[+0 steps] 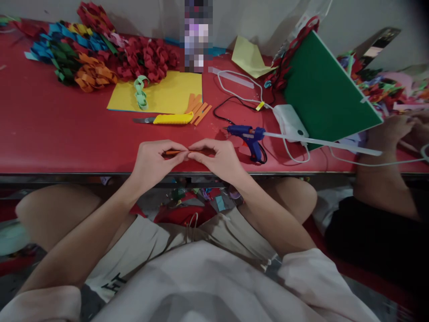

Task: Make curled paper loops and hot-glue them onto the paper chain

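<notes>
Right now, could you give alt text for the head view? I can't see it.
The wearer's left hand and right hand pinch an orange strip at the near edge of a red table. Beyond them lie a yellow knife and loose orange strips, with a blue glue gun to the right and colourful paper heaps at back left.

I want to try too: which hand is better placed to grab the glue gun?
Probably the right hand: the glue gun lies closer to it than to the left hand. Both pinch an orange strip, though.

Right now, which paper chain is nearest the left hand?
The pale green chain, on the yellow sheet; the larger red bunch and orange bunch lie farther away.
</notes>
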Demonstrator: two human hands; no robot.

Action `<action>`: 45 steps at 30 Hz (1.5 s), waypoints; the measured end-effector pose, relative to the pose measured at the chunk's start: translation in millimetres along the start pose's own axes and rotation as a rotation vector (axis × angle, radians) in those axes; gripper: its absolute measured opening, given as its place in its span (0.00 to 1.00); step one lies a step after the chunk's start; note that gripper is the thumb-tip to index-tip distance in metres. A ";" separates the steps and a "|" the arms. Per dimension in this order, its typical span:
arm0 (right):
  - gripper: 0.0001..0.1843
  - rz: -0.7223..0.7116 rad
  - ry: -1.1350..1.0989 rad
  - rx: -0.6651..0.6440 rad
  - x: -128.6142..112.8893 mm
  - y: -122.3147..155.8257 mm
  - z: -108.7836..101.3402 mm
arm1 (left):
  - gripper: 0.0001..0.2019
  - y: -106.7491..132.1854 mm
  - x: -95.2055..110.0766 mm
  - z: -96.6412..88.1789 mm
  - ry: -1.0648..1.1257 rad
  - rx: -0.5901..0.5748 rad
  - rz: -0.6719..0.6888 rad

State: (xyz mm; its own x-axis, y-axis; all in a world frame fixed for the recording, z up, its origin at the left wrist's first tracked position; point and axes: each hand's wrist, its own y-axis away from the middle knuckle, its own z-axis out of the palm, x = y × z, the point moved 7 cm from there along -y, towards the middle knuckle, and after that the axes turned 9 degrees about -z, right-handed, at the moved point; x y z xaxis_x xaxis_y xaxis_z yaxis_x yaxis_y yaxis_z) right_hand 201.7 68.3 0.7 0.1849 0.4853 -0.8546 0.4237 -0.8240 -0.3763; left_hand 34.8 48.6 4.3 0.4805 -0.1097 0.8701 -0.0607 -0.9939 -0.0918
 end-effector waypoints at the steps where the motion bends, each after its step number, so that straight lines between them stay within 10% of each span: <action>1: 0.10 -0.011 0.048 -0.013 -2.5 0.9 0.6 | 0.10 0.8 3.7 -0.1 -0.047 0.000 0.038; 6: 0.10 -0.104 0.163 -0.033 -9.4 -0.7 -1.8 | 0.10 3.1 8.8 0.0 -0.091 -0.043 0.110; 11: 0.16 -0.101 0.140 -0.095 7.6 -2.7 -6.7 | 0.17 -1.5 -11.6 -1.0 0.131 -0.158 -0.092; 22: 0.07 0.117 -0.109 -0.078 28.2 -0.8 -2.7 | 0.10 -10.8 -19.8 -33.3 -0.093 0.135 -0.066; 31: 0.14 -0.168 0.845 0.003 1.8 4.1 -0.9 | 0.12 -1.3 -9.2 -10.7 -0.676 0.090 0.338; 37: 0.17 -0.239 0.892 0.034 -18.4 12.1 -6.3 | 0.13 2.3 -4.3 -6.8 -0.770 0.131 0.389; 45: 0.21 -0.208 0.996 -0.251 -7.6 19.1 11.9 | 0.11 6.3 1.7 6.9 -0.750 0.113 0.379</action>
State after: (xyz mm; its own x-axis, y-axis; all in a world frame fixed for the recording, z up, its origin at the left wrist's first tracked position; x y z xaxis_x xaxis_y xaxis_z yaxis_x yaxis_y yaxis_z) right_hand 197.9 45.4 -4.3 0.6857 0.7257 -0.0572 0.6817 -0.6677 -0.2992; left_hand 41.3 42.1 1.8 0.9008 -0.3728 0.2226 -0.2664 -0.8793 -0.3947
